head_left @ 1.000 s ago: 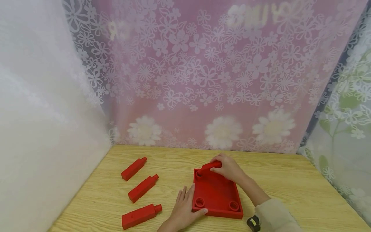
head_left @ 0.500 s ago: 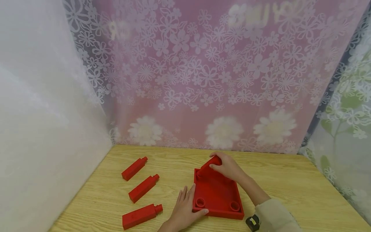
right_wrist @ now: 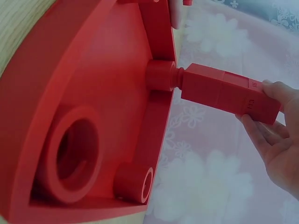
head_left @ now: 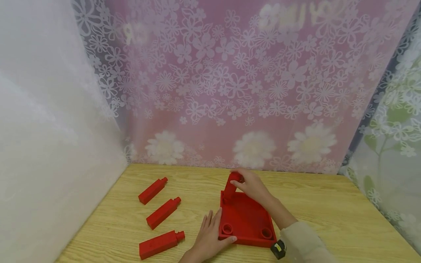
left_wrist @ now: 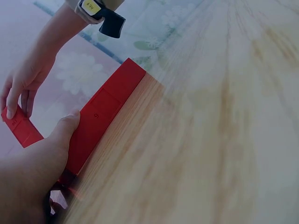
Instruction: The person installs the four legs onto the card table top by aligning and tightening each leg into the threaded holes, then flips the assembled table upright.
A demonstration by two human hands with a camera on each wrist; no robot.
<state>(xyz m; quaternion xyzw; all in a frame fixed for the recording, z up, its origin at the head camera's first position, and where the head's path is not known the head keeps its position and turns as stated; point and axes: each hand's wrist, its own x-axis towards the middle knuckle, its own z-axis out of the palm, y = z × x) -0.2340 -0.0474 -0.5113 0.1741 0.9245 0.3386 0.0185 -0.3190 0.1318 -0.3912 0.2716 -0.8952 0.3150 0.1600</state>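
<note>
- Head view: the right hand (head_left: 254, 184) has its grip pinching a red block (head_left: 231, 187) that's leaning a bit, narrow end down at the far left corner of a red tray (head_left: 246, 215) on the wood-grain table (head_left: 329, 204).
- Same view, left hand (head_left: 208, 237): grip spread along the tray's near left corner, thumb on the front edge. Round sockets (head_left: 227, 229) sit in the two near corners.
- Three more red blocks (head_left: 163, 213) lie well off to the left. Pale lettering at the top of the flowery pink backdrop (head_left: 230, 91), but it's too washed out to read, sorry.
- Left wrist view: left thumb's against the tray's outer wall, which carries a small raised digit, 6 or 9 depending on which way up it goes. There's tiny marking on the pinched block too, can't make it out. The black device (left_wrist: 112, 23) at the right wrist has a yellow label (left_wrist: 90, 6), text not legible to me.
- Right wrist view: the block's ribbed neck is right at its socket's mouth, can't tell how deep. Two little clusters of raised characters on its sides, unclear.
</note>
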